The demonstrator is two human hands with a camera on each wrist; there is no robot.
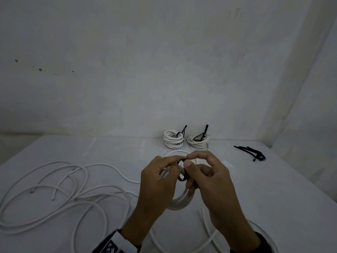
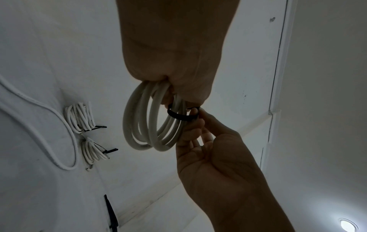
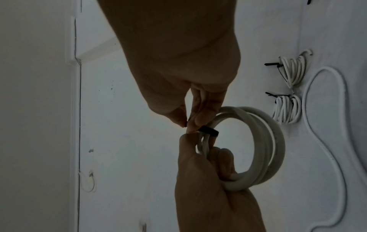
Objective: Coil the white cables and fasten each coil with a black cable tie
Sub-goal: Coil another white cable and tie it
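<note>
Above a white table (image 1: 237,179), a person's left hand (image 1: 156,183) grips a white cable coil (image 2: 143,119), its fingers curled through the loops, while the right hand (image 1: 209,181) pinches a black cable tie (image 2: 181,116) looped around the coil's strands beside the left fingers; whether the tie is drawn tight appears unclear in the dim light. Two tied coils (image 1: 173,138) sit at the table's far edge against the wall, spare black ties (image 1: 251,152) lie to the right, and loose white cables (image 1: 54,194) sprawl across the left side.
</note>
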